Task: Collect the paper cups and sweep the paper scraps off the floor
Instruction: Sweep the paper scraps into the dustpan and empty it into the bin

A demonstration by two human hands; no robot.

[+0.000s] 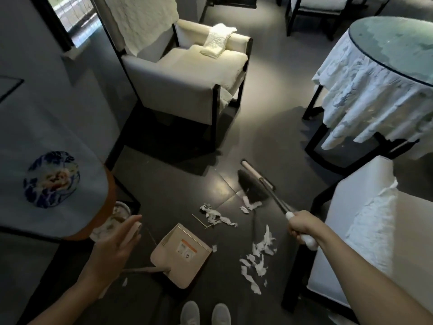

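Sticker point(186, 248) on your dustpan point(164, 255) has an orange strip but the print's unreadable, your right hand point(302, 227) is wrapped round the broom point(251, 188) handle, left hand point(117, 240) hovers flat-fingered and empty, paper scraps point(259, 253) litter the floor between pan and bristles.

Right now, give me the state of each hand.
Left hand: open, fingers straight.
Right hand: closed round the broom handle.

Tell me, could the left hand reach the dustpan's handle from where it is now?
Probably yes. The left hand is open and holds nothing, the dustpan handle lies just below it, and nothing stands between them.
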